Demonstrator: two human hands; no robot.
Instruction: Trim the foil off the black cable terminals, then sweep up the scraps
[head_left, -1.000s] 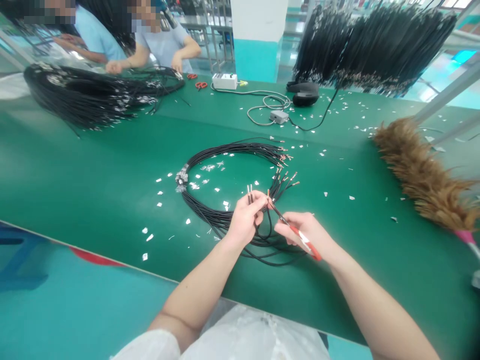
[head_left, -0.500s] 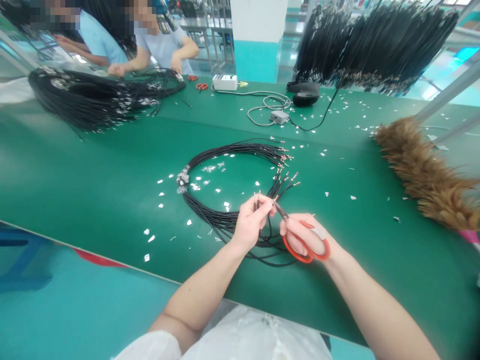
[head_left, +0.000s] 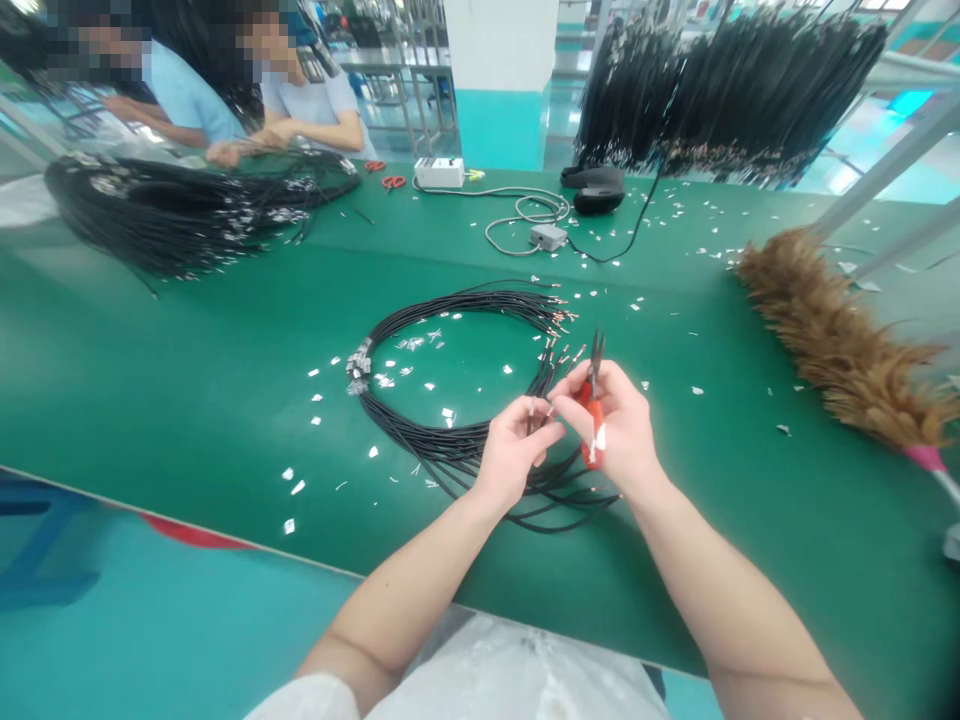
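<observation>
A bundle of black cables (head_left: 442, 437) lies curved in an open loop on the green table, its bare copper ends toward the right. Clear tape wraps it at the left bend. My left hand (head_left: 514, 450) is closed on cable ends from this bundle, with short tips showing above the fingers. Beside it, my right hand (head_left: 619, 420) keeps red-handled scissors (head_left: 594, 425) in the palm, blades pointing up and away. Its thumb and forefinger pinch close to the cable tips at the left hand; whether they grip a cable is too small to tell.
White scraps (head_left: 448, 415) litter the green table (head_left: 225, 380). A larger cable bundle (head_left: 172, 215) lies at the back left near two co-workers. Behind are a white box (head_left: 439, 172), a grey adapter (head_left: 548, 237) and hanging cables (head_left: 727, 100). A feather duster (head_left: 840, 340) lies at right.
My right hand has turned the scissors from pointing at the cable tips to pointing upward in the palm. Its thumb and forefinger have come to the cable ends. The left hand keeps its hold.
</observation>
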